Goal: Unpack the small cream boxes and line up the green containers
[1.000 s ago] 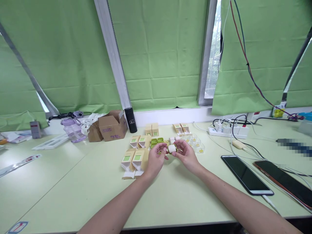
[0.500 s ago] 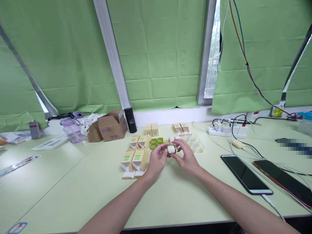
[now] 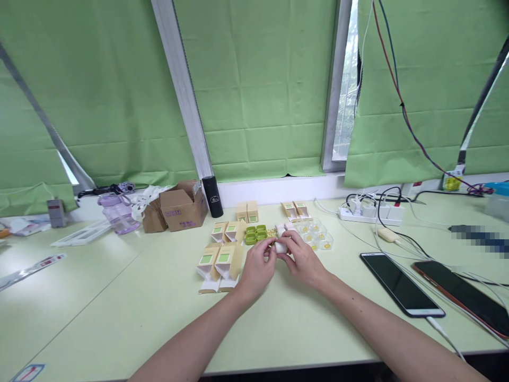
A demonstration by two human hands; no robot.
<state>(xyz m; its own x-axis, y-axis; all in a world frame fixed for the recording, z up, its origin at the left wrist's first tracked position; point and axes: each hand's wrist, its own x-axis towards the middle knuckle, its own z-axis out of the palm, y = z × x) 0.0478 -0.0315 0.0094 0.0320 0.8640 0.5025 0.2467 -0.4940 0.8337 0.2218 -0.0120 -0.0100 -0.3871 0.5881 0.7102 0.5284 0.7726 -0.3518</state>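
My left hand (image 3: 259,265) and my right hand (image 3: 301,259) meet over the middle of the table, fingers closed round a small white rounded block (image 3: 280,248). Fingers cover its edges, so I cannot tell whether a green cup is still around it. Just beyond my left hand sit several small square green cups (image 3: 256,234) in a cluster. Small yellow pieces (image 3: 271,232) lie beside them. Behind my fingers are white-pink blocks (image 3: 283,227), partly hidden. Clear plastic covers with yellow marks (image 3: 318,236) stand right of these, near my right hand.
Open-flapped small cartons (image 3: 225,258) stand left of my hands, more cartons (image 3: 247,211) at the back. A brown cardboard box (image 3: 183,209), a black flask (image 3: 213,197) and a purple bottle (image 3: 119,214) stand back left. Phones (image 3: 402,284) and a power strip (image 3: 371,213) with cables lie right.
The white block has turned in my fingers, and the dark-edged green surround seen around it before is now hidden. My right hand has closed in over the block.
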